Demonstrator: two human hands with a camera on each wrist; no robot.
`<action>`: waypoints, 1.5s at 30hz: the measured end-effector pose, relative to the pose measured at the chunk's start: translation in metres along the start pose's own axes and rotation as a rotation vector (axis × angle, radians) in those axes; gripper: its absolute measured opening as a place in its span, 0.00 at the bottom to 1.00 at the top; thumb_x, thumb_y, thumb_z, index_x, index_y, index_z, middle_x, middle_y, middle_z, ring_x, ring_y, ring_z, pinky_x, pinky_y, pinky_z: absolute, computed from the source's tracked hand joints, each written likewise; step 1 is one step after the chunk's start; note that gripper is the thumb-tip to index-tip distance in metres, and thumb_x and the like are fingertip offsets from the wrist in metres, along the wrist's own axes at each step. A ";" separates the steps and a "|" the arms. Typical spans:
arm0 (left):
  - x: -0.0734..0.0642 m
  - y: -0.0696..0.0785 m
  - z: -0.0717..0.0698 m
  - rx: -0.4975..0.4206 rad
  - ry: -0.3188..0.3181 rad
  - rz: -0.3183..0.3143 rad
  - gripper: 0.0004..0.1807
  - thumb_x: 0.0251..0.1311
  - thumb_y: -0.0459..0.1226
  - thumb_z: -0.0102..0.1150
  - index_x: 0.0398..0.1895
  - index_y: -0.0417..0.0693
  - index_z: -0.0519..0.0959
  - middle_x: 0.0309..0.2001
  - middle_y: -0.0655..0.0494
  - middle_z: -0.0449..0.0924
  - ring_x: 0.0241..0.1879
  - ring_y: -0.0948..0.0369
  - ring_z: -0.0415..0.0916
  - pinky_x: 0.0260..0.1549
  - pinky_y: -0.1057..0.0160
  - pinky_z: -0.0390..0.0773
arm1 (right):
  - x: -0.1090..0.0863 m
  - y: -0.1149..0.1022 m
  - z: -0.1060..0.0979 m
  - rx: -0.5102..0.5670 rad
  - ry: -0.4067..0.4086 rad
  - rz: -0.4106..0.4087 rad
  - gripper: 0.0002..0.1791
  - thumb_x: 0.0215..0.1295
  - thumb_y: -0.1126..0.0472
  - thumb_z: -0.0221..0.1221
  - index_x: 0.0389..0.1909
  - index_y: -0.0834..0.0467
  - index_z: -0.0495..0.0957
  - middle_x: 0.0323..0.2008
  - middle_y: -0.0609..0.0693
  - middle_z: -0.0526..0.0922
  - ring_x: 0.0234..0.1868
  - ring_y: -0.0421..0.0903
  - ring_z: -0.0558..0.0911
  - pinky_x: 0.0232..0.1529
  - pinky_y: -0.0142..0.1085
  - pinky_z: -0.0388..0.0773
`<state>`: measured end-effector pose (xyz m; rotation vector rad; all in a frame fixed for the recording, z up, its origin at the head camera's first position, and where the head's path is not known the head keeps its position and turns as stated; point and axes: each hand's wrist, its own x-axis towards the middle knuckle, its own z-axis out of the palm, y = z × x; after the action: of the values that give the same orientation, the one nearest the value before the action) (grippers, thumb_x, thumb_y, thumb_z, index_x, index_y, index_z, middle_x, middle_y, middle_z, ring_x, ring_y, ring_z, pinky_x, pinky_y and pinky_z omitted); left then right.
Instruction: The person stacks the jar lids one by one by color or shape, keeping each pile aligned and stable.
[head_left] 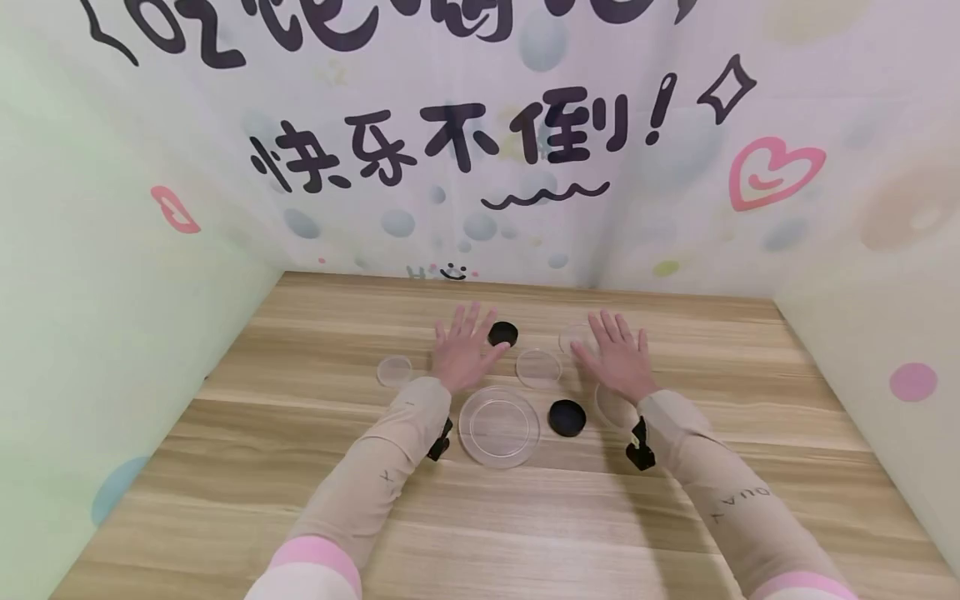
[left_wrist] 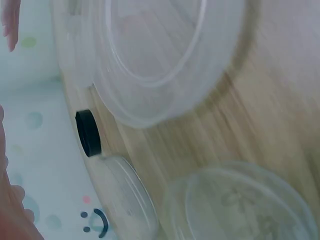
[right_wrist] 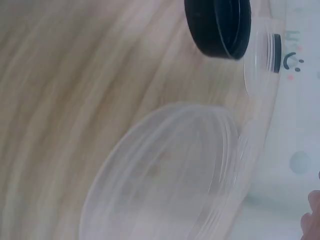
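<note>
Sleeves (head_left: 367,477), two; left grip (head_left: 462,354) and right grip (head_left: 618,358) held spread wide; clear lids (head_left: 498,427), black lids (head_left: 567,417) laid about them on surface (head_left: 525,533).

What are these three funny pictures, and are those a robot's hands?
No robot here! They are a person's left hand and right hand. The widest picture comes from a camera worn on the person's head, looking forward and down. The other two come from wrist cameras, one on each arm, so nearby things look big and tilted. On the wooden table lie two round black caps and several clear round lids. Both hands have their fingers stretched out, and neither is holding anything.
</note>
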<state>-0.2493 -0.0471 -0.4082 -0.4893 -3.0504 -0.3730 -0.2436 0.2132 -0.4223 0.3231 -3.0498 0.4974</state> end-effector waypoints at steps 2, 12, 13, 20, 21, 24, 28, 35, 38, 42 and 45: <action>0.000 0.004 0.000 -0.007 0.008 0.013 0.34 0.61 0.60 0.29 0.68 0.61 0.42 0.69 0.53 0.35 0.66 0.54 0.28 0.59 0.42 0.33 | -0.002 0.004 -0.002 0.022 0.001 0.003 0.42 0.62 0.33 0.32 0.68 0.57 0.42 0.68 0.57 0.40 0.67 0.56 0.36 0.59 0.59 0.28; 0.005 0.028 0.001 -0.041 0.041 0.078 0.33 0.62 0.58 0.33 0.68 0.60 0.46 0.69 0.52 0.39 0.67 0.55 0.33 0.59 0.41 0.41 | -0.017 0.027 -0.007 0.036 -0.041 0.002 0.41 0.63 0.35 0.32 0.67 0.60 0.44 0.67 0.59 0.41 0.66 0.59 0.38 0.57 0.61 0.28; 0.005 0.030 0.002 -0.053 0.035 0.086 0.33 0.62 0.58 0.33 0.68 0.60 0.46 0.69 0.52 0.39 0.67 0.55 0.33 0.59 0.41 0.40 | -0.018 0.028 -0.007 0.033 -0.041 -0.002 0.40 0.63 0.35 0.33 0.67 0.59 0.44 0.67 0.59 0.41 0.66 0.59 0.38 0.58 0.61 0.28; 0.010 0.045 0.004 -0.122 0.045 0.166 0.32 0.63 0.56 0.34 0.68 0.56 0.49 0.68 0.49 0.41 0.67 0.52 0.36 0.60 0.43 0.42 | -0.028 0.035 -0.011 0.025 -0.042 -0.056 0.38 0.64 0.40 0.38 0.67 0.60 0.45 0.67 0.60 0.42 0.66 0.59 0.39 0.58 0.61 0.28; 0.012 0.047 0.004 -0.130 0.046 0.180 0.32 0.63 0.56 0.35 0.68 0.55 0.50 0.68 0.49 0.42 0.67 0.52 0.37 0.60 0.43 0.43 | -0.030 0.037 -0.012 0.030 -0.040 -0.061 0.38 0.65 0.40 0.39 0.67 0.60 0.45 0.67 0.60 0.42 0.66 0.59 0.40 0.58 0.62 0.29; 0.015 0.056 0.006 -0.144 0.036 0.215 0.32 0.63 0.55 0.36 0.67 0.54 0.52 0.68 0.50 0.44 0.67 0.53 0.39 0.60 0.45 0.45 | -0.033 0.042 -0.013 0.072 -0.025 -0.078 0.38 0.65 0.43 0.43 0.67 0.61 0.46 0.67 0.61 0.44 0.66 0.60 0.42 0.58 0.61 0.31; 0.018 0.069 0.013 -0.140 0.044 0.262 0.31 0.62 0.54 0.40 0.66 0.51 0.56 0.67 0.51 0.48 0.66 0.55 0.43 0.61 0.49 0.48 | -0.037 0.050 -0.015 0.132 -0.002 -0.133 0.36 0.64 0.50 0.49 0.65 0.65 0.49 0.65 0.65 0.48 0.64 0.63 0.49 0.59 0.60 0.41; 0.018 0.088 0.021 -0.203 0.042 0.332 0.29 0.60 0.52 0.46 0.63 0.51 0.61 0.64 0.52 0.57 0.63 0.58 0.52 0.60 0.61 0.54 | -0.043 0.057 -0.019 0.194 0.023 -0.129 0.31 0.60 0.58 0.55 0.59 0.71 0.59 0.59 0.70 0.58 0.59 0.66 0.58 0.58 0.56 0.53; 0.018 0.095 0.025 -0.265 -0.002 0.348 0.28 0.61 0.51 0.45 0.62 0.51 0.62 0.62 0.53 0.61 0.61 0.59 0.57 0.59 0.64 0.57 | -0.047 0.060 -0.021 0.203 0.044 -0.113 0.27 0.59 0.60 0.56 0.56 0.71 0.63 0.56 0.71 0.62 0.57 0.66 0.61 0.56 0.57 0.56; 0.020 0.104 0.031 -0.351 -0.078 0.354 0.27 0.62 0.49 0.44 0.62 0.49 0.62 0.60 0.54 0.64 0.59 0.61 0.60 0.57 0.66 0.60 | -0.052 0.065 -0.024 0.229 0.060 -0.099 0.24 0.59 0.63 0.56 0.54 0.71 0.65 0.53 0.69 0.65 0.51 0.65 0.67 0.50 0.57 0.63; 0.022 0.109 0.037 -0.386 -0.114 0.350 0.26 0.62 0.48 0.45 0.62 0.48 0.63 0.58 0.54 0.67 0.56 0.61 0.64 0.54 0.66 0.64 | -0.056 0.069 -0.024 0.254 0.063 -0.092 0.23 0.59 0.64 0.55 0.53 0.71 0.66 0.52 0.69 0.67 0.47 0.63 0.71 0.46 0.55 0.68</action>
<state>-0.2358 0.0691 -0.4172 -1.0732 -2.9098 -0.9454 -0.2035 0.2954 -0.4247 0.4444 -2.8965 0.8731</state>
